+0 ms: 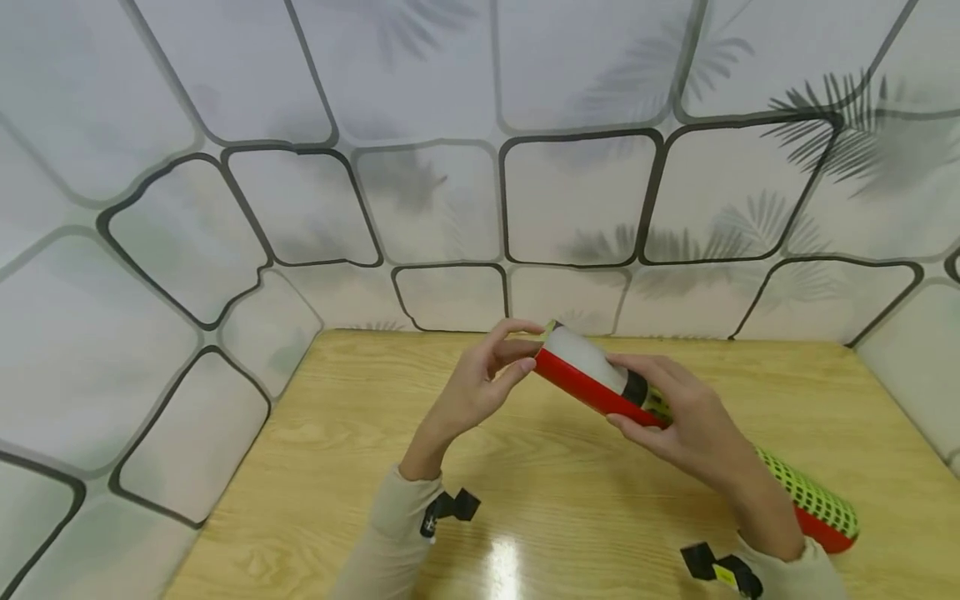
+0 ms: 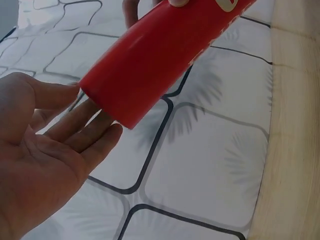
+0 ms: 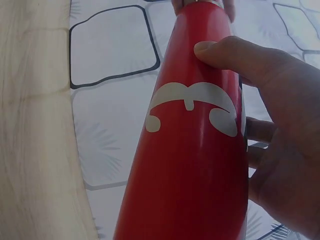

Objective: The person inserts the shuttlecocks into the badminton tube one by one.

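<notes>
A long cylindrical tube (image 1: 576,385), red along its lower side with white and green-mesh parts and a black band, slants across the head view. My right hand (image 1: 693,417) grips it around the middle. In the right wrist view the thumb presses the tube's red face (image 3: 192,165), above a pale curved mark (image 3: 192,95). My left hand (image 1: 480,379) is at the tube's upper left end, thumb below and forefinger on top. The left wrist view shows its thumb at the rim of the red end (image 2: 135,75), the other fingers partly behind it.
Below the hands lies a wood-grain table (image 1: 345,467). White cloth (image 1: 435,200) with dark outlined shapes and leaf prints rises behind it and at the sides. The tube's green-mesh lower end (image 1: 813,500) reaches past the right forearm, close over the table's right side.
</notes>
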{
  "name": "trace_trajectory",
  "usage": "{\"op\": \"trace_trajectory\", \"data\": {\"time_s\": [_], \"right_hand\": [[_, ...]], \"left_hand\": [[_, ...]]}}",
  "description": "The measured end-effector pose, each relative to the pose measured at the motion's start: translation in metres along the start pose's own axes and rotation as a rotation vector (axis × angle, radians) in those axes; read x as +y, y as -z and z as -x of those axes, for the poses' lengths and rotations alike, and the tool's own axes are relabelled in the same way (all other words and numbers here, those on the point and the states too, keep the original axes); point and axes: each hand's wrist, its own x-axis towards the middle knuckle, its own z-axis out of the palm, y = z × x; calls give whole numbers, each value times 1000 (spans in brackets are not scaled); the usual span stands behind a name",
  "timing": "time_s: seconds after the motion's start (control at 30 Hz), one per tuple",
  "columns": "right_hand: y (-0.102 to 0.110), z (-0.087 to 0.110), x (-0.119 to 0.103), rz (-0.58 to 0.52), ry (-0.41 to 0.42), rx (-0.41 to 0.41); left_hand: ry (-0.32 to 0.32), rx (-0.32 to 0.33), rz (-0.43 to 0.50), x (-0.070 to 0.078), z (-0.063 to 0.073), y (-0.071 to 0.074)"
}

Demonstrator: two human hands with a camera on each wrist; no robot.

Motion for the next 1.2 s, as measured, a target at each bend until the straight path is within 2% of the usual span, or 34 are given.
{"op": "trace_trajectory", "data": {"time_s": [0.1,0.2,0.33,0.43,0.6,0.7,0.8,0.97,1.2], "right_hand": [[-8,0,7,24,-23,-10],[-21,-1,15,39,-15,-42],[-40,-2,20,21,-6,-103],[-53,-1,17,24,-44,-149],[-74,2,6,45,-103,-245],[-83,5,0,50,-114,-288],[-87,9,-2,56,-122,-306],[-89,12,1,70,-132,-326],[-87,15,8,88,-167,-347]], "left_hand": [[36,25,-35,-11,1,12],[96,73,-114,-23,5,30],[213,164,-225,-42,19,58],[285,218,-289,-58,30,78],[382,314,-319,-72,50,103],[420,350,-342,-78,61,112],[441,328,-385,-83,67,117],[477,247,-499,-92,70,122],[493,120,-593,-99,70,123]]}}
